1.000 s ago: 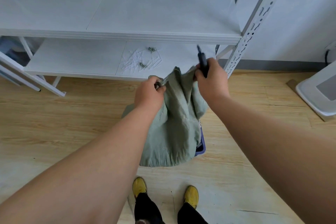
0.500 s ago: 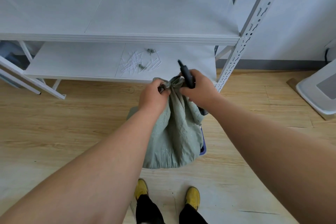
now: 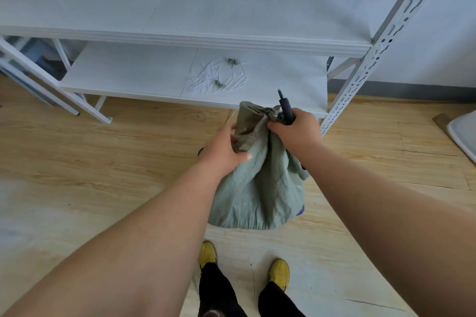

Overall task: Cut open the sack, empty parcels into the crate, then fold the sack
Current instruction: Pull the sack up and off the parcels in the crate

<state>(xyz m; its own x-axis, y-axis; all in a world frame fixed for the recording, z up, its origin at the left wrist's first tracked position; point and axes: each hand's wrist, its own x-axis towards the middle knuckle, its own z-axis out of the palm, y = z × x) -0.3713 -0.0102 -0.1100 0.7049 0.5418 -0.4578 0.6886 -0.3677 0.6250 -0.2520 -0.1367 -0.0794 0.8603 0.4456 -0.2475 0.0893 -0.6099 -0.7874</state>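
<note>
A pale green woven sack (image 3: 257, 195) hangs upright in front of me, its neck bunched at the top. My left hand (image 3: 224, 150) grips the sack's neck from the left, just below the bunched top. My right hand (image 3: 296, 131) holds a dark-handled cutter (image 3: 286, 109) and also pinches the gathered top of the sack. The cutter points up and away from me. Under the sack a blue crate (image 3: 300, 210) shows only as a sliver at the lower right. The sack's contents are hidden.
A white metal rack stands right behind the sack; its lower shelf (image 3: 134, 77) carries several cut white ties (image 3: 216, 77). A slotted rack post (image 3: 360, 69) rises at the right. A white object (image 3: 463, 134) lies at the far right. My yellow shoes (image 3: 279, 270) stand on the wood floor.
The sack's mouth has been gathered from spread open into a tight bunch. My left hand slid down from the top edge to the neck, and my right hand closed in on the top.
</note>
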